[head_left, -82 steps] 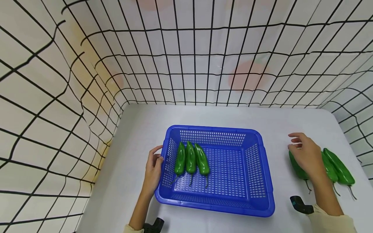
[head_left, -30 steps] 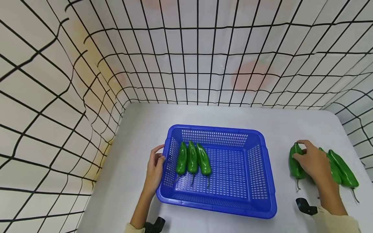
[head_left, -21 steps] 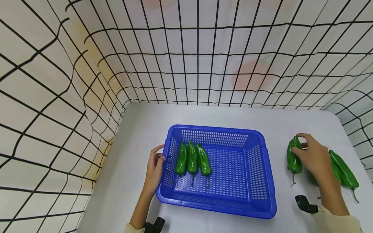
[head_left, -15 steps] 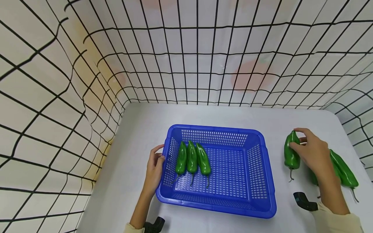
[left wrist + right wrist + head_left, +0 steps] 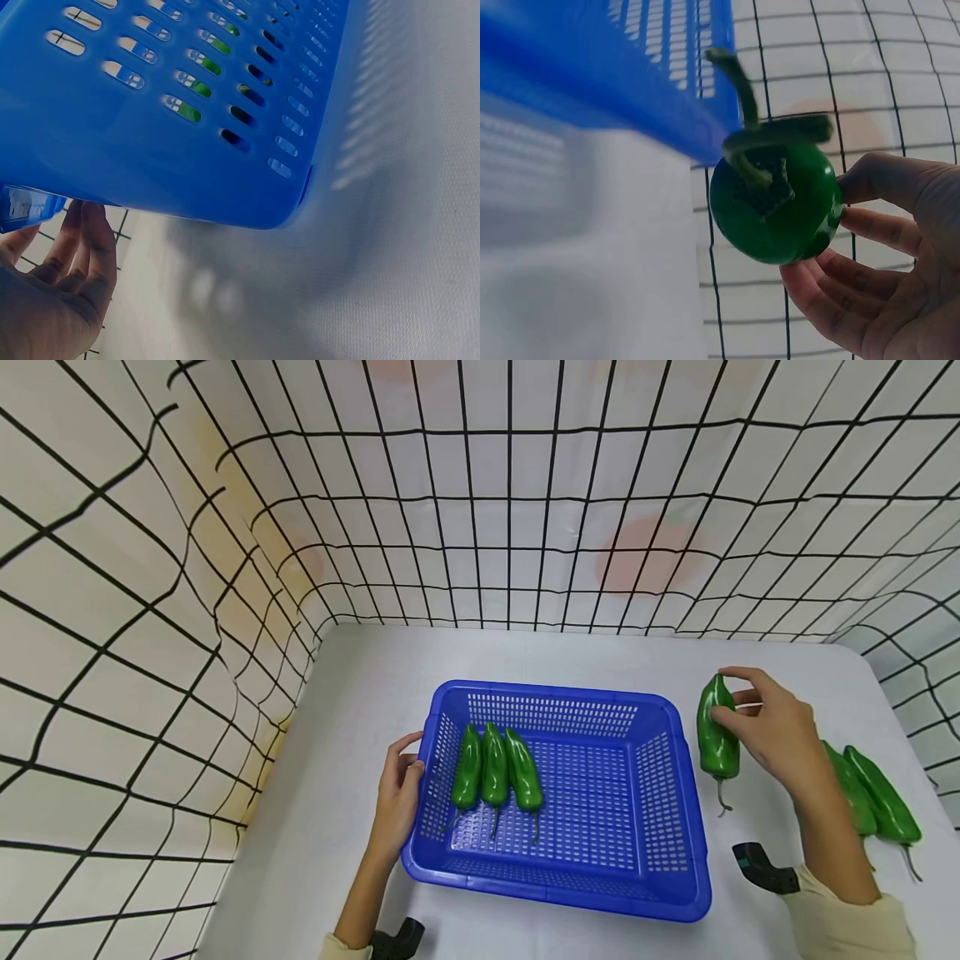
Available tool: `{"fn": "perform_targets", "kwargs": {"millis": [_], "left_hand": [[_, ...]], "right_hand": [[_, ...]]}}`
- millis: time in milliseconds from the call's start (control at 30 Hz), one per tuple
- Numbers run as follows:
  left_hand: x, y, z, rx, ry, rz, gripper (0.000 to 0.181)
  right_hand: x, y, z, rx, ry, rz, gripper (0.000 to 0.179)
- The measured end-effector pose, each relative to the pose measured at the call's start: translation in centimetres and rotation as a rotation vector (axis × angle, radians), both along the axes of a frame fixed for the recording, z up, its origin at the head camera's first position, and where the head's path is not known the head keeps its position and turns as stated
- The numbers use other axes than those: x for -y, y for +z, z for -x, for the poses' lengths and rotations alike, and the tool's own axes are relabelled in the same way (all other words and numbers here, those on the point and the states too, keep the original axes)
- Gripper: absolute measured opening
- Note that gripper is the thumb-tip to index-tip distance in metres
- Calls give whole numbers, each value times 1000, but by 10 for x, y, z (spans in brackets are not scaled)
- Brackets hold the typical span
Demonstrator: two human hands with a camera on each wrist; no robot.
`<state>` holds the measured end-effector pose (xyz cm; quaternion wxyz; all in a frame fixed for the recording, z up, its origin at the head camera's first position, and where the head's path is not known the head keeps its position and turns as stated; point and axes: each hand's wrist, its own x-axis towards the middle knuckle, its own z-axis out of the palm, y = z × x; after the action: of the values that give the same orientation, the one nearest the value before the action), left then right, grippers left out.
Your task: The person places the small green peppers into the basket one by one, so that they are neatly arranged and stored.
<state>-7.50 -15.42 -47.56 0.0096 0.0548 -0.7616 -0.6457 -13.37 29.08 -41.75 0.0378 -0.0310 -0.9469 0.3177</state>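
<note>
A blue perforated basket [image 5: 555, 692] stands mid-table, and three green peppers [image 5: 494, 772] lie side by side in its left half, stems toward me. My left hand [image 5: 397, 793] grips the basket's left rim; in the left wrist view its fingertips [image 5: 94, 225] reach up to the rim. Right of the basket, my right hand [image 5: 776, 731] holds another green pepper [image 5: 716, 731] between thumb and fingers, tip up and stem hanging down. The right wrist view shows that pepper [image 5: 776, 210] from its stem end, with the basket wall beside it.
Two more green peppers [image 5: 888, 802] lie on the white table [image 5: 360, 693] at the far right, partly behind my right forearm. A black wire grid [image 5: 510, 547] borders the table at the back and sides. Each wrist wears a black camera mount [image 5: 765, 868].
My right hand has taken a pepper from the group at the right and moved it left and away from me, close to the basket's right rim. The left hand keeps its place.
</note>
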Motion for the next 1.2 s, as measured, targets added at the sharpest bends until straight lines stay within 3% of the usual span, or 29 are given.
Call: {"fn": "perform_targets", "kwargs": {"millis": [533,867,1200], "left_hand": [[0,1,0,3,4,2,43],[0,2,0,-3,0,0,43],[0,1,0,-6,0,-6,43]], "right_hand": [[64,1,6,31,148,122,54],[94,-14,7,81,206,158,53],[119,-27,6,117,213,161,53]]}}
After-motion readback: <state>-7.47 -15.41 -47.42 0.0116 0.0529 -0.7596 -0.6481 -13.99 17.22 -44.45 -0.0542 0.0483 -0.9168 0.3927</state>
